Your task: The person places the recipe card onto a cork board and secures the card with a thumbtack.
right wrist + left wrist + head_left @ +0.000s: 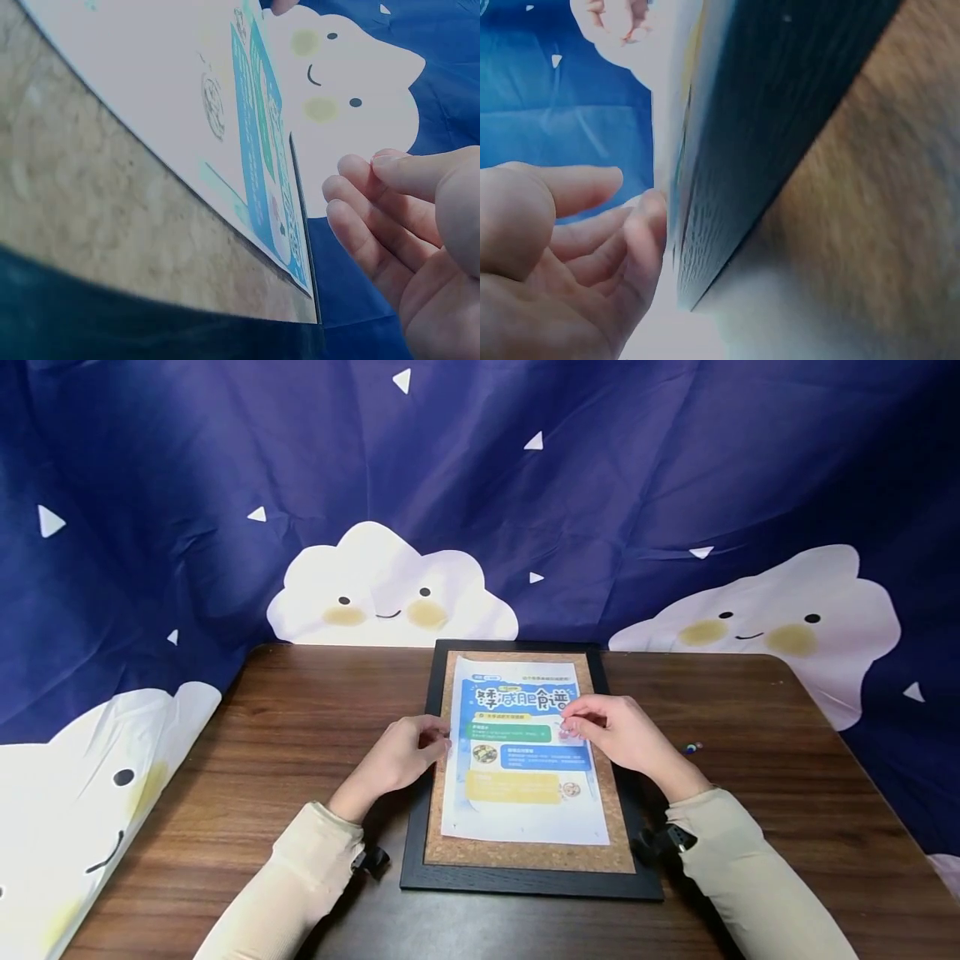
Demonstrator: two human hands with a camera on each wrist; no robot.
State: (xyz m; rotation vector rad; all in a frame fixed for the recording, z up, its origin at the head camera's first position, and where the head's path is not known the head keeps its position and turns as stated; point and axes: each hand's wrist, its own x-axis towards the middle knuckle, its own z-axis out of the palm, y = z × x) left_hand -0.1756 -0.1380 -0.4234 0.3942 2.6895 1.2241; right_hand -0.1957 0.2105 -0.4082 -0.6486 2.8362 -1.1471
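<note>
A printed poster sheet (525,822) with blue, green and yellow panels lies on a black-framed cork board (525,857). My left hand (405,752) is at the sheet's left edge, its fingertips right by the paper and frame. In the left wrist view the thumb stands apart from the fingers (634,247), with nothing between them. Over the upper right part of the sheet is my right hand (618,731). Its thumb and index fingertips (356,169) meet while the other fingers bend loosely; I cannot tell whether something tiny is pinched there.
Small bluish and pale items (692,747) lie on the brown wooden table (750,727) right of the board. Behind the table hangs a dark blue cloth (570,502) with smiling clouds and white triangles. Black straps (371,860) circle both wrists over cream sleeves.
</note>
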